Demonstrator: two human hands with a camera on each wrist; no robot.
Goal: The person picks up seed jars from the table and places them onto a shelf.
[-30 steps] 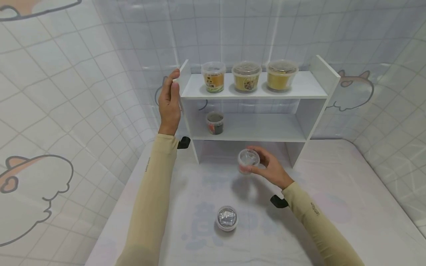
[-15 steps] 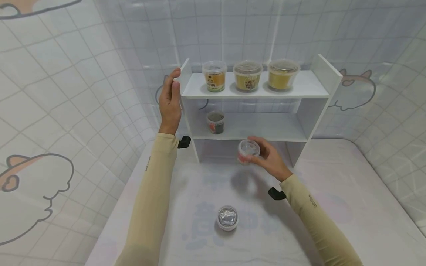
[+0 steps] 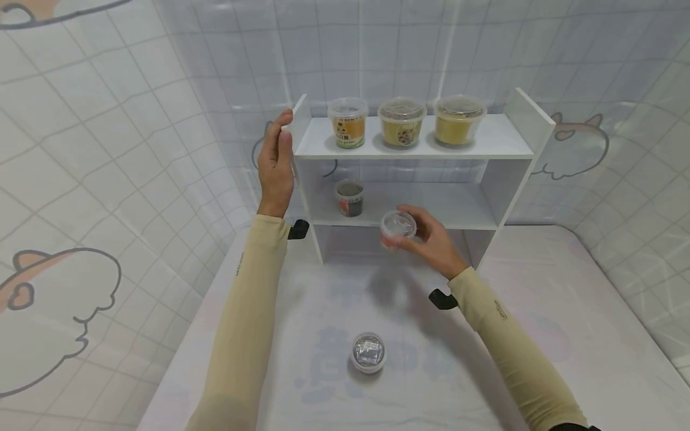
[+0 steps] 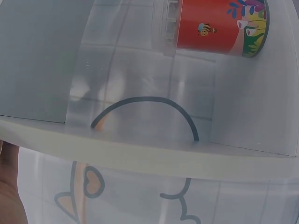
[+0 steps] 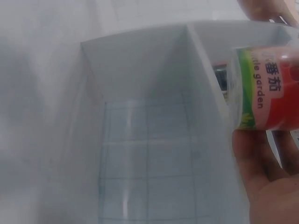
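My right hand [image 3: 436,242] grips a small clear-lidded plastic cup [image 3: 398,227] between thumb and fingers, in front of the middle shelf's edge. Its red and green label shows in the right wrist view, where the cup [image 5: 271,88] is tilted sideways in the picture. My left hand [image 3: 275,164], fingers fairly straight, rests against the upper left side of the white shelf unit [image 3: 431,203]. On the middle shelf, at its left, stands another red-labelled cup [image 3: 350,199], also seen in the left wrist view as a cup [image 4: 215,25] with a bee print.
Along the top shelf stand an orange-labelled cup [image 3: 347,124] and two wider yellow tubs [image 3: 401,124]. A further lidded cup [image 3: 369,353] stands on the cloth-covered table [image 3: 302,299], nearer to me. Tile-patterned sheets [image 3: 135,120] surround the table.
My right hand has lifted the cup up and forward, from below the middle shelf to about its front edge, shifting slightly left at the end. The left hand stays in place.
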